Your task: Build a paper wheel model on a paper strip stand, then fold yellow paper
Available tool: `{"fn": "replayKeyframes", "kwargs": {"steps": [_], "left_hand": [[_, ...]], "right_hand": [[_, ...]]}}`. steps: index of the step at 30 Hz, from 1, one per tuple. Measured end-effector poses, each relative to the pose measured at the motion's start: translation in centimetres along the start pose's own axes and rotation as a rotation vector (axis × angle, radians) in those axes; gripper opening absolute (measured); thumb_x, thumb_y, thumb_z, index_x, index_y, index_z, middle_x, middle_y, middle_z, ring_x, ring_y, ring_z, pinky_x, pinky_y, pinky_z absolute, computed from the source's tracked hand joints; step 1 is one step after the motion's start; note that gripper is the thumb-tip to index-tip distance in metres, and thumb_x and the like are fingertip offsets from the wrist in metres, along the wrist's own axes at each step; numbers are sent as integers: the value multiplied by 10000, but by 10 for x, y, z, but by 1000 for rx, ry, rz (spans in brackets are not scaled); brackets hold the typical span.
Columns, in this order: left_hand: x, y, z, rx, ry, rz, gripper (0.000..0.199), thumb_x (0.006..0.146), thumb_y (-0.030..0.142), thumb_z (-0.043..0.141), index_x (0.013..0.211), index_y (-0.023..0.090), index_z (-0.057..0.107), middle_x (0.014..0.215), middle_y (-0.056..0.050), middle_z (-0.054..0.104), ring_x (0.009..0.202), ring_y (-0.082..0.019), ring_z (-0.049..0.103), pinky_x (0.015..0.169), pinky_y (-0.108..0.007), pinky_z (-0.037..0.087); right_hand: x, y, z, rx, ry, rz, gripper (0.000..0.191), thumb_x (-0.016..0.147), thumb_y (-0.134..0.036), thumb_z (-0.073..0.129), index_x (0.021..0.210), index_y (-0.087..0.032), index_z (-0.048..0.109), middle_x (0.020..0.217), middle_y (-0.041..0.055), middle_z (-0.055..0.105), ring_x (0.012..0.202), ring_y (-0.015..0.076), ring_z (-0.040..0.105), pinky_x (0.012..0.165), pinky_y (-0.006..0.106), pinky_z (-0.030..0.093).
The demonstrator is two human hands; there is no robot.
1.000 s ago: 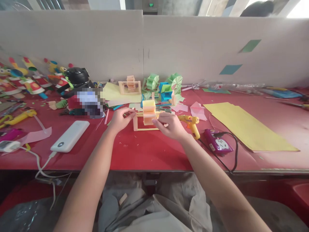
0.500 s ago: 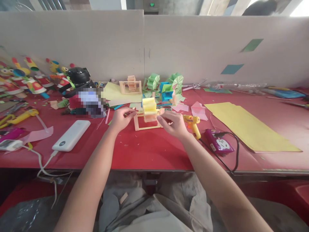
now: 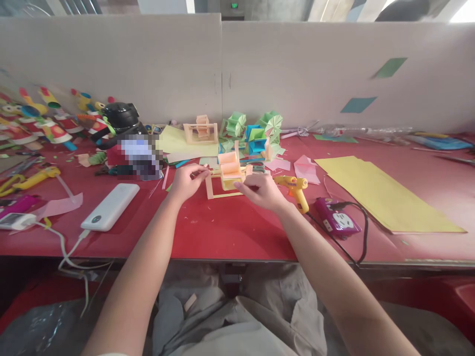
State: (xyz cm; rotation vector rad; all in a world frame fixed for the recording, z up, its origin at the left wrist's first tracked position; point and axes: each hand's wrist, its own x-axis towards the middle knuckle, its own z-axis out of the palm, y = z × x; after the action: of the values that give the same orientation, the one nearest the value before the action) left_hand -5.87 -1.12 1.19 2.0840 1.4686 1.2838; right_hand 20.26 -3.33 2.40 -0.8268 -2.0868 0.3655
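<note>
Two bare hands: left hand (image 3: 190, 184) pinches the end of a pale flat-strip frame (image 3: 210, 187); right hand (image 3: 261, 190), fingers curled, touches a pleated peach-and-yellow paper wheel (image 3: 230, 169).

Red tabletop (image 3: 222, 230): white power bank (image 3: 110, 207) lay left; pale frame (image 3: 210, 188) stood mid-table; yellow glue gun (image 3: 299, 190), purple socket block (image 3: 338, 218) and yellow sheets (image 3: 386, 195) lay to its right.
</note>
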Motion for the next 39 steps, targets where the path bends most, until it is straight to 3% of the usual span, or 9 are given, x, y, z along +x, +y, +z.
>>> {"fn": "replayKeyframes", "kwargs": {"steps": [6,10,14,21,25,28,32,35,39], "left_hand": [[0,-1,1,-5,-8,-6,246,874,418,650,885,209,779,953,-57,781,846,-208,687,690,-292,501],[0,-2,2,-7,-2,1,233,876,408,652,869,214,780,946,-55,781,837,-204,683,688,-290,501],[-1,-2,2,-1,3,-6,238,874,420,655,861,219,780,940,-53,782,825,-204,683,674,-289,501],[-1,0,1,9,2,4,254,874,429,655,865,207,780,932,-61,780,814,-204,679,685,-290,510],[-1,0,1,7,1,4,247,878,418,651,870,208,781,946,-62,781,821,-205,682,707,-296,515],[0,0,1,19,0,7,243,880,410,646,866,209,781,945,-64,781,818,-207,682,700,-295,514],[-1,0,1,22,-3,12,236,880,404,644,864,209,776,941,-63,780,826,-209,683,709,-297,517],[-1,0,2,16,5,15,224,877,394,648,856,210,774,942,-60,780,828,-208,683,704,-295,515],[-1,0,2,6,3,2,226,875,397,654,867,209,779,933,-58,780,806,-202,681,704,-296,519]], "right_hand": [[-2,0,2,97,50,60,561,964,-470,553,1456,-205,504,680,-47,512,566,111,415,575,258,367],[-2,-1,0,76,53,9,317,969,-448,550,981,-188,731,598,-42,444,547,108,368,565,273,330],[-1,0,-2,16,-78,-10,546,976,-442,532,494,-186,520,512,-37,333,526,103,301,548,293,278],[-3,-2,-1,66,67,80,445,977,-449,516,1352,-221,592,648,-33,522,559,132,398,566,287,367],[-3,-3,-2,101,63,28,287,967,-441,545,999,-205,705,591,-38,453,538,118,349,537,288,319],[-2,-3,-5,79,17,-8,505,966,-458,540,539,-198,465,527,-47,292,536,102,254,527,292,248],[-3,0,-5,43,-144,22,601,960,-486,539,474,-192,343,503,-49,254,524,88,205,508,288,213],[-5,3,-4,0,-245,64,448,946,-476,559,623,-175,634,496,-50,356,495,84,259,495,276,238],[-5,1,-5,44,13,83,394,963,-441,527,1253,-218,673,642,-14,574,529,121,371,527,288,332]]}}
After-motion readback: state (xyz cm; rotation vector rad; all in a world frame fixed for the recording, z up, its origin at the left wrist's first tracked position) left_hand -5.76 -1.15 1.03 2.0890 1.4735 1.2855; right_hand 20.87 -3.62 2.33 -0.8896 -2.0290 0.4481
